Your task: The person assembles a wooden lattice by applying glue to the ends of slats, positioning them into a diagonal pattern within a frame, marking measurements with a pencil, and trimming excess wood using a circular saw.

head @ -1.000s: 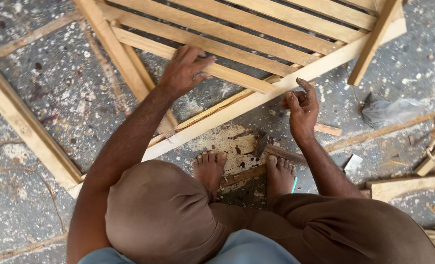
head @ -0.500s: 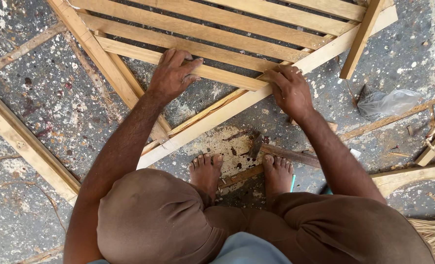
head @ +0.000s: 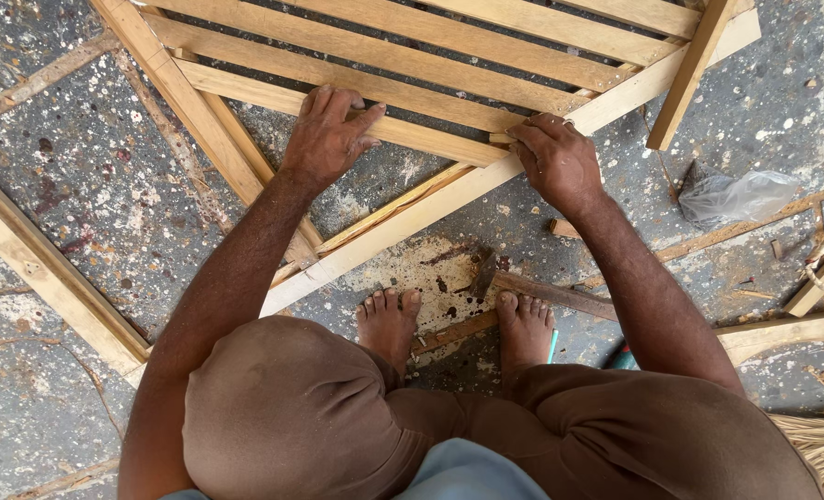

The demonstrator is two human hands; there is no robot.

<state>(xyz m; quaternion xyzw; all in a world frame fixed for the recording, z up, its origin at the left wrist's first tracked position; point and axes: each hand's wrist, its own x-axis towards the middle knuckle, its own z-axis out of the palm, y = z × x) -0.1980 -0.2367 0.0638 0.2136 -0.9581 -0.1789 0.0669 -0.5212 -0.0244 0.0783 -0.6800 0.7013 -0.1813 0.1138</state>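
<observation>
Both my hands have slid left along the slatted wooden frame (head: 449, 83) on the floor: left hand (head: 330, 134) flat, fingers spread; right hand (head: 553, 159) fingers curled gripping its near rail.

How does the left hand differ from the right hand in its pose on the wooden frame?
The left hand lies flat, fingers spread, on a slat inside the wooden frame. The right hand is curled, fingers bent, gripping where a slat end meets the frame's long edge rail. The left arm is nearly straight; the right arm is more bent. Both are bare and press on the same frame.
</observation>
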